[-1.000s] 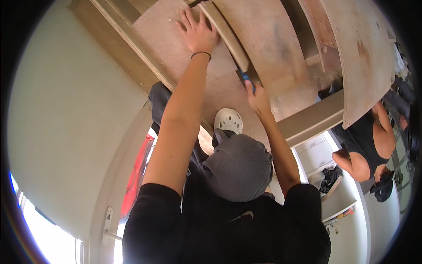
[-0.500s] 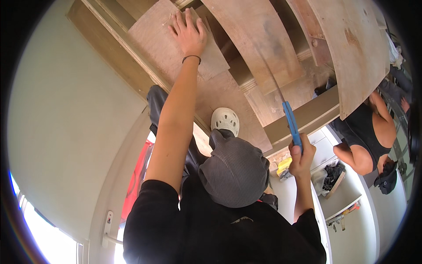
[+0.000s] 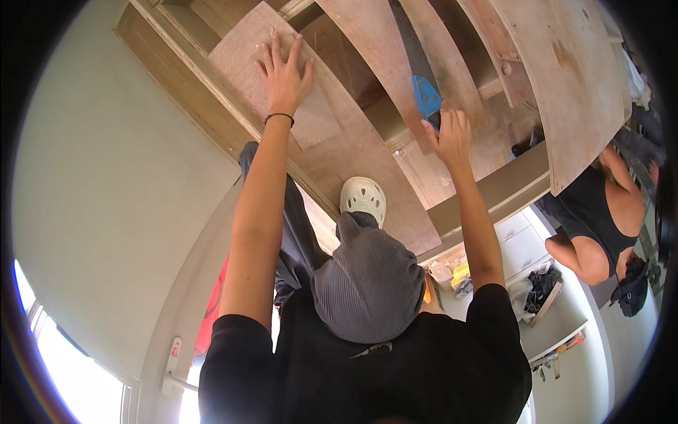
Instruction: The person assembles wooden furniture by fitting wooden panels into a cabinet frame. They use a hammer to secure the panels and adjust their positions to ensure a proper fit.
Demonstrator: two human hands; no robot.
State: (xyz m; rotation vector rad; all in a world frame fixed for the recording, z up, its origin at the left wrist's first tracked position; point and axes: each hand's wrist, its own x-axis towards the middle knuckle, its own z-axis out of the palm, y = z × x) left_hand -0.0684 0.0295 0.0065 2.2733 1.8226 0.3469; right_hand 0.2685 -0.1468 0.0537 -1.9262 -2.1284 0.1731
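Handsaw (image 3: 422,85): stiff, light blade; blue handle gripped by right hand (image 3: 448,134); left hand (image 3: 284,74) flat, fingers spread, on plywood panel (image 3: 247,63).

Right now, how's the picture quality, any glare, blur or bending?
Head view: strong white glare from the window at lower left; fisheye bends the boards and door frame toward a black rim; left hand and right hand on the saw look sharp.
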